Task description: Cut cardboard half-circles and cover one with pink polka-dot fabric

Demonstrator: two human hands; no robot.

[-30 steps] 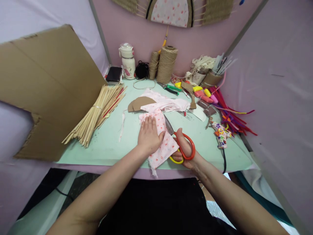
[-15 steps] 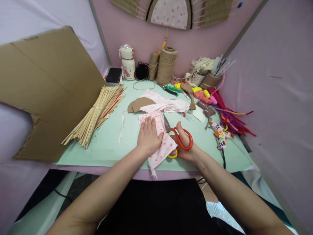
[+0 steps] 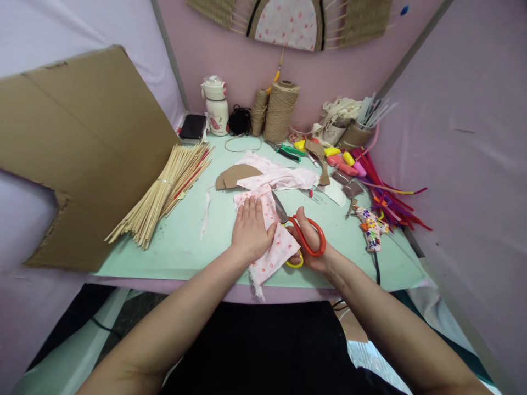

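My left hand (image 3: 250, 227) lies flat, pressing a piece of pink spotted fabric (image 3: 274, 249) against the table. In my right hand (image 3: 308, 244) are scissors (image 3: 315, 238) with one red and one yellow handle loop; their blades are at the fabric's right edge, partly covered by it. A frayed corner of the cloth hangs near the table's front edge. Behind my hands lie more crumpled pink fabric (image 3: 284, 178) and a rounded piece of cardboard (image 3: 230, 176), partly under that cloth. A thin fabric strip (image 3: 205, 214) rests to the left.
Wooden sticks (image 3: 158, 197) lie bundled at left, beside a large cardboard sheet (image 3: 90, 153). A bottle (image 3: 216, 107) and twine spools (image 3: 282, 112) stand at the back. Green-handled pliers (image 3: 290, 152), pipe cleaners (image 3: 391, 192) and a patterned glue gun (image 3: 373, 227) occupy the right.
The scissors' yellow loop has shifted slightly right and down with my right fingers. My left hand has stayed in place on the fabric.
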